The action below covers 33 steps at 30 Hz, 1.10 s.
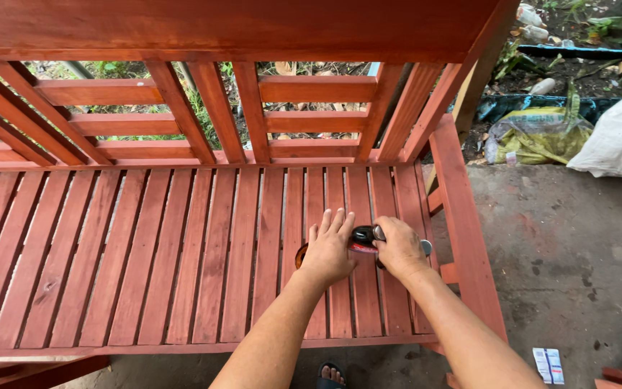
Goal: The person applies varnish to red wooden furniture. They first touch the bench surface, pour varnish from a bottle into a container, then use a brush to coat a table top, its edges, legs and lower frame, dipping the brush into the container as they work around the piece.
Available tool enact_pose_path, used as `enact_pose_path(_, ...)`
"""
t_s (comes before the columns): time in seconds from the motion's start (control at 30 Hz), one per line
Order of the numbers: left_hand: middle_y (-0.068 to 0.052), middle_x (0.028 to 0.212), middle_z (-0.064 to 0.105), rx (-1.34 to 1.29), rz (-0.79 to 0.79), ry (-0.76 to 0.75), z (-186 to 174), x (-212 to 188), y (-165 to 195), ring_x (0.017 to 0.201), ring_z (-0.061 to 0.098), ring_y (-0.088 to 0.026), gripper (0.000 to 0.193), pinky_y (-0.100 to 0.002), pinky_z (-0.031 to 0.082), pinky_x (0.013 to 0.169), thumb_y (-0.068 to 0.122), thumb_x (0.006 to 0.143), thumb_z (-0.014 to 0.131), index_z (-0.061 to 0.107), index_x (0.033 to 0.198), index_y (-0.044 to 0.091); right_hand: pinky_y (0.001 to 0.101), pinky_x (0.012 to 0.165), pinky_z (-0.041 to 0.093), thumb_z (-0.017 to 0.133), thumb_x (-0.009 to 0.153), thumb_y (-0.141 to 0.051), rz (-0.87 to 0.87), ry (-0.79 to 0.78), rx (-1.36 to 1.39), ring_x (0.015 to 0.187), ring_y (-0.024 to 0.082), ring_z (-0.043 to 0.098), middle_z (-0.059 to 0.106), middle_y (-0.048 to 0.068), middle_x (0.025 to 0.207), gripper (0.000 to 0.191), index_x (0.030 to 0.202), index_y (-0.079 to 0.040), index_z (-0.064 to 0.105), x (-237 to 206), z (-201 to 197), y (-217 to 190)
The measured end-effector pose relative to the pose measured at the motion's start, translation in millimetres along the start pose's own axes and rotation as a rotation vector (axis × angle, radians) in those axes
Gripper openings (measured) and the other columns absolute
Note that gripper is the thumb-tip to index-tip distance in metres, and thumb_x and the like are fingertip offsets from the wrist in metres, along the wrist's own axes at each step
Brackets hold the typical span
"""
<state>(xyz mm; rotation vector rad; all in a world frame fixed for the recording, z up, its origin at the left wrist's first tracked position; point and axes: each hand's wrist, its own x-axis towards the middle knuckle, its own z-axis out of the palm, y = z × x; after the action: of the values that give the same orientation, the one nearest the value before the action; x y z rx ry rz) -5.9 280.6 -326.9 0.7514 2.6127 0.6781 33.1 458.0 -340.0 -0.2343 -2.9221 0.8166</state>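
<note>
Right grip: right hand was closed around a small power tool with a dark body, a red underside and a metal end; fingers wrapped over the top, wrist bent down toward the slats.
Left grip: left hand lay flat, fingers together and stretched forward, holding nothing; palm pressed on the slats, fingertips touching the tool's dark end.
Tool position: resting on or just above the surface, between the two hands, mostly hidden under the right one; the working end could not be made out.
Under the left palm: a rounded brownish edge showed at the heel of the hand; could not tell what it was.
Step in hand: judged to be working the red-stained seat slats near the right armrest, left hand steadying.
Next move calls for: firm downward hold on the tool, and left fingers kept off its working end.
Surroundings: slatted backrest beyond; concrete floor to the right, a white sack and a small printed packet on it; a sandalled foot below.
</note>
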Motion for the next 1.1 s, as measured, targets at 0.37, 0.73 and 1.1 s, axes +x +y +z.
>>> enact_pose_path(0.37, -0.013, 0.118, 0.065, -0.39, 0.198, 0.334, -43.3, 9.3, 21.6, 0.113, 0.062, -0.038, 0.06, -0.046, 0.052, 0.093, 0.014, 0.07, 0.086, 0.06, 0.124, 0.013, 0.0442, 0.087, 0.053, 0.082, 0.072, -0.006, -0.2, 0.061, 0.079, 0.102, 0.035, 0.067, 0.071, 0.012, 0.105, 0.041, 0.11, -0.01, 0.067, 4.1, -97.1, -89.0)
enact_pose_path(0.73, -0.008, 0.103, 0.077, -0.79, 0.208, 0.083, -116.6, -4.3, 33.9, 0.1, 0.076, -0.021, 0.064, -0.035, 0.06, 0.088, 0.023, 0.064, 0.09, 0.067, 0.123, 0.008, 0.0326, 0.1, 0.054, 0.092, 0.058, -0.005, 0.045, -0.154, 1.101, 0.116, 0.013, 0.066, 0.068, 0.002, 0.129, 0.09, 0.139, -0.013, 0.055, -10.1, -91.3, -70.9)
enact_pose_path(1.1, -0.006, 0.103, 0.073, -0.792, 0.451, 0.217, -153.5, -7.3, 70.3, 0.096, 0.071, -0.019, 0.023, -0.032, 0.057, 0.087, 0.021, 0.088, 0.074, 0.077, 0.107, 0.008, 0.0359, 0.093, 0.06, 0.093, 0.059, -0.004, 0.139, -0.28, 1.087, 0.104, 0.016, 0.071, 0.077, 0.003, 0.112, 0.064, 0.119, -0.006, 0.071, -28.9, -65.2, -70.8)
